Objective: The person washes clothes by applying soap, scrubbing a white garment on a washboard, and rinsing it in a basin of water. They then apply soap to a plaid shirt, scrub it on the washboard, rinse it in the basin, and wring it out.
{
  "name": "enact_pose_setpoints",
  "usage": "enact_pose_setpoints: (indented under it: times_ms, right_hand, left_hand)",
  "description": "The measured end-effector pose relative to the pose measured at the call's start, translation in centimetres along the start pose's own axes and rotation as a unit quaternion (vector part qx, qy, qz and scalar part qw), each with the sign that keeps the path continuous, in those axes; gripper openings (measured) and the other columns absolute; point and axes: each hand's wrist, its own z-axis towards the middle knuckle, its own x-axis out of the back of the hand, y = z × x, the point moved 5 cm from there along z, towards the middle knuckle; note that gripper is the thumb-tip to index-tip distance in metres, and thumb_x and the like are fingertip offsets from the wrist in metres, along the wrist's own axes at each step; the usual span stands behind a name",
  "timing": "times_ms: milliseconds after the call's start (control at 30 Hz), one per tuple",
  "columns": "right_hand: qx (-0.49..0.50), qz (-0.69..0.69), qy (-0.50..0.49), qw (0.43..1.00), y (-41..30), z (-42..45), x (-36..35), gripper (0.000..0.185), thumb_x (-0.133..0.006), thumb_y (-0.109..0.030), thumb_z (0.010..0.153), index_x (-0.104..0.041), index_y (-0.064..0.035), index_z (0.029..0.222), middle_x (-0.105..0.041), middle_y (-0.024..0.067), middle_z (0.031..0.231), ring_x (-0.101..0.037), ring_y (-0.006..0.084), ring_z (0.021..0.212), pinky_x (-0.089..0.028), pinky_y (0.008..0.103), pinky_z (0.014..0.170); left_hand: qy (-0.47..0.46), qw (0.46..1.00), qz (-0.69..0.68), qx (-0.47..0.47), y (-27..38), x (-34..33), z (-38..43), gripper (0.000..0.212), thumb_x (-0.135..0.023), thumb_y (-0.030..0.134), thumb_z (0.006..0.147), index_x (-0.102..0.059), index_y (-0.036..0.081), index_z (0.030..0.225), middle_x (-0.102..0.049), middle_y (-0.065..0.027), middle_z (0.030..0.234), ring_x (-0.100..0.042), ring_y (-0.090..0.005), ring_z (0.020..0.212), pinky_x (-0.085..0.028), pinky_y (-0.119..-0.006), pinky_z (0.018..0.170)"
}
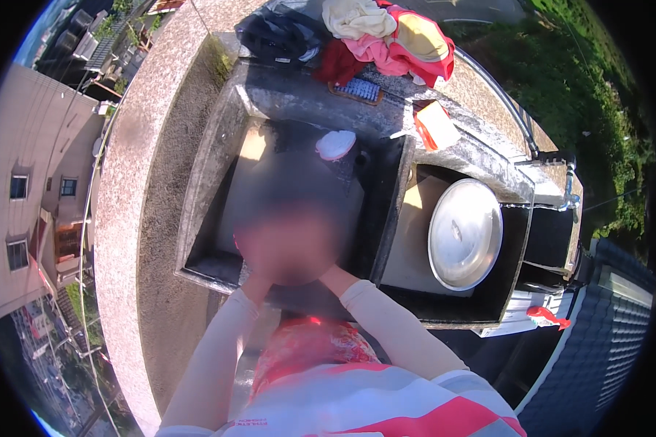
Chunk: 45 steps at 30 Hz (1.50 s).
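Note:
Both my forearms, in pale sleeves, reach into the left basin of a concrete washing sink (210,142). My left hand (258,288) and my right hand (334,271) come together over its near part. A heavy blur covers the fingers, so whatever they hold is hidden. A thin red edge shows just left of the blur. Beyond the hands, in the same basin, lies a whitish oval item (336,145) with a pinkish rim; its kind is unclear.
Piled clothes (372,41) lie on the back ledge, with a scrubbing brush (358,90) and a red-and-white packet (437,125) nearer. A round metal basin (470,207) sits tilted in the right compartment. Water (525,206) streams from a tap (570,201). A speckled wall (123,218) borders the left.

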Motion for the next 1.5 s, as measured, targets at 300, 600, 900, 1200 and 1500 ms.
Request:
enact_pose_setpoints:
  times_ms: [300, 600, 900, 1200, 1500]
  right_hand:
    - [0.208, 0.047, 0.111, 0.971, -6.3, -9.5, 7.1, 0.017, -0.057, -0.026, 0.081, -0.064, -0.0114, 0.085, -0.060, 0.0069, 0.102, -0.053, 0.0293, 0.099, -0.038, 0.0453, 0.083]
    - [0.011, -0.168, -0.011, 0.986, -1.5, 3.9, 0.1, 0.038, -0.052, -0.047, 0.088, -0.065, -0.0154, 0.105, -0.055, 0.0083, 0.128, -0.044, 0.0417, 0.120, -0.034, 0.0688, 0.087]
    - [0.157, 0.028, 0.022, 0.987, -4.5, -11.5, 8.6, 0.053, -0.053, -0.049, 0.090, -0.055, -0.0027, 0.115, -0.043, 0.0128, 0.141, -0.029, 0.0436, 0.134, -0.024, 0.0575, 0.104]
    - [0.158, 0.028, 0.021, 0.987, -4.4, -8.9, 4.3, 0.028, -0.055, -0.027, 0.078, -0.061, -0.0069, 0.096, -0.059, 0.0087, 0.102, -0.049, 0.0304, 0.105, -0.031, 0.0508, 0.089]
    - [0.227, -0.021, -0.015, 0.973, -6.7, -3.1, 6.9, 0.014, -0.058, -0.021, 0.070, -0.063, -0.0078, 0.074, -0.062, 0.0099, 0.082, -0.058, 0.0264, 0.074, -0.045, 0.0402, 0.063]
  left_hand:
    - [0.098, 0.990, -0.096, -0.027, 1.5, 4.5, -8.6, 0.018, -0.055, 0.022, 0.083, -0.059, 0.006, 0.088, -0.060, -0.0127, 0.092, -0.055, -0.0315, 0.091, -0.036, -0.044, 0.084]
    - [0.033, 0.982, 0.152, 0.104, -6.2, -3.0, 1.7, 0.034, -0.046, 0.036, 0.091, -0.067, 0.014, 0.107, -0.054, -0.0194, 0.127, -0.042, -0.0437, 0.122, -0.029, -0.068, 0.096]
    - [0.023, 0.991, -0.102, 0.085, 3.8, 7.0, -9.9, 0.046, -0.050, 0.035, 0.091, -0.058, 0.015, 0.132, -0.037, -0.0252, 0.143, -0.022, -0.0484, 0.135, -0.009, -0.061, 0.112]
    - [0.065, 0.994, -0.029, 0.086, 0.0, 2.4, -9.3, 0.017, -0.057, 0.024, 0.081, -0.065, 0.011, 0.088, -0.057, -0.0099, 0.108, -0.042, -0.0380, 0.110, -0.027, -0.054, 0.096]
    - [0.004, 0.996, -0.074, 0.042, -0.6, 2.9, -5.3, 0.017, -0.055, 0.023, 0.076, -0.064, 0.011, 0.082, -0.060, -0.0072, 0.093, -0.050, -0.0348, 0.097, -0.031, -0.047, 0.082]
